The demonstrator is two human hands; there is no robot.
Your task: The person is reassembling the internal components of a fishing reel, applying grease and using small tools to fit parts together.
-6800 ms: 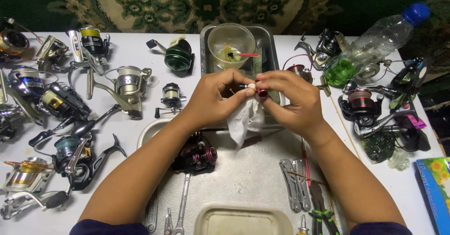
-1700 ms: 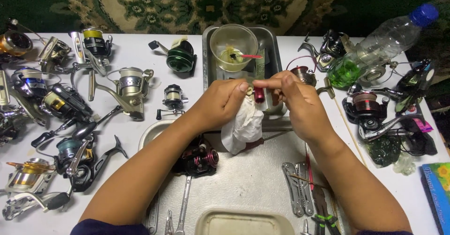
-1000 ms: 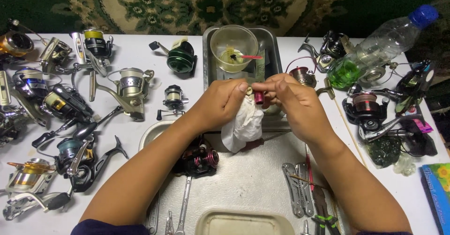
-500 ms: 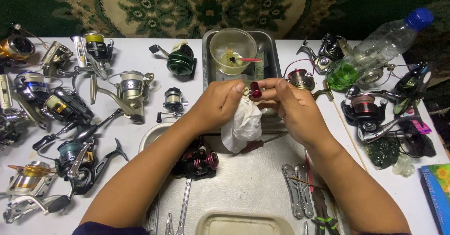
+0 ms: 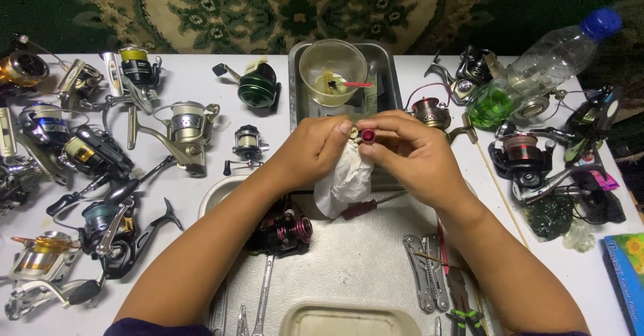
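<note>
My left hand [image 5: 314, 151] grips a crumpled white tissue [image 5: 345, 182] that hangs below it, pressed against a small dark red reel part [image 5: 367, 135]. My right hand [image 5: 412, 156] pinches that red part between thumb and forefinger. Both hands meet above a metal tray [image 5: 315, 262]. A black and red fishing reel [image 5: 282, 232] lies on the tray under my left forearm. A red-handled screwdriver [image 5: 365, 206] rests on the tray just below the tissue.
A clear cup [image 5: 333, 73] with yellowish liquid and a red stick sits in a small steel pan [image 5: 386, 74]. Several fishing reels [image 5: 87, 155] crowd the left, more [image 5: 530, 151] on the right beside a plastic bottle [image 5: 537, 71]. Pliers [image 5: 424, 279] and a plastic lid [image 5: 349, 319] lie near the front.
My hands stay together over the tray, shifting slightly as my right fingers turn the red part against the tissue. The view moved a little.
</note>
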